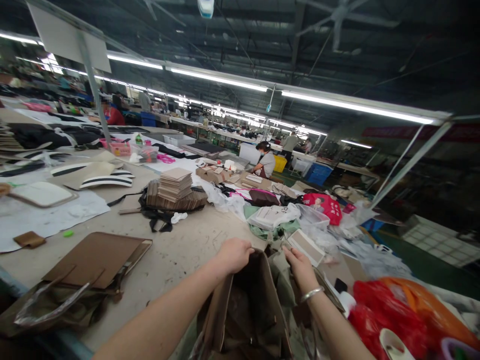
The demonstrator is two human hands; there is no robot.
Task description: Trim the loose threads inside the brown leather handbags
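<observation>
A dark brown handbag (227,312) stands with its mouth up in front of me, and I look down into its dark inside. My left hand (234,256) pinches the far top corner of this bag. Beside it, my right hand (302,267), with a silver bangle at the wrist, grips the edge of an olive fabric piece (282,275). That fabric runs along the bag's right side; whether it is joined to the bag I cannot tell. To the left lies another olive and brown bag (88,260) with plastic-wrapped handles.
A stack of tan panels (175,185) sits farther back on the table (176,250). Red plastic bags (390,310) crowd the right side, near a beige-and-white card (306,247). A brown scrap (29,240) lies at left. Across the table sits a person (267,162).
</observation>
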